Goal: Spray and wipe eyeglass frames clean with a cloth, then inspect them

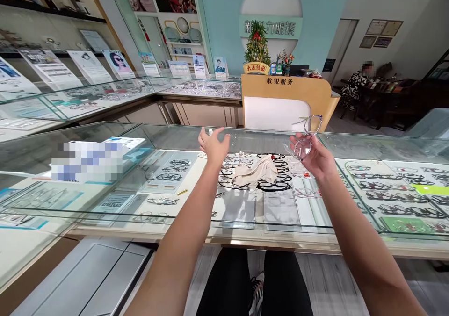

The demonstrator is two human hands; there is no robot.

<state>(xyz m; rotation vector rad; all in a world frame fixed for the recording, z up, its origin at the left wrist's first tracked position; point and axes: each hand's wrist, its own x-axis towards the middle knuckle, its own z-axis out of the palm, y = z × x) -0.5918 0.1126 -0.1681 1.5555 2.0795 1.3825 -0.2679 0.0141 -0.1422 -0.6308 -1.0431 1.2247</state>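
Observation:
My right hand (317,159) is raised over the glass display counter (273,241), its fingers closed on a pair of thin-framed eyeglasses (313,124). The glasses are turned on end, one lens above the other. To the left, my left hand (213,147) hovers above the counter, thumb and fingers apart. A small white spot shows by its fingertips; I cannot tell what it is. Between and below the hands, a crumpled beige cloth (256,170) lies over rows of dark-framed glasses (277,185).
More glasses (396,197) fill the counter's right section. At left are a tray of glasses (173,170) and a partly blurred board (87,161). Beyond stand a wooden cashier desk (291,87) and another display case (199,88). A seated person (356,87) is far right.

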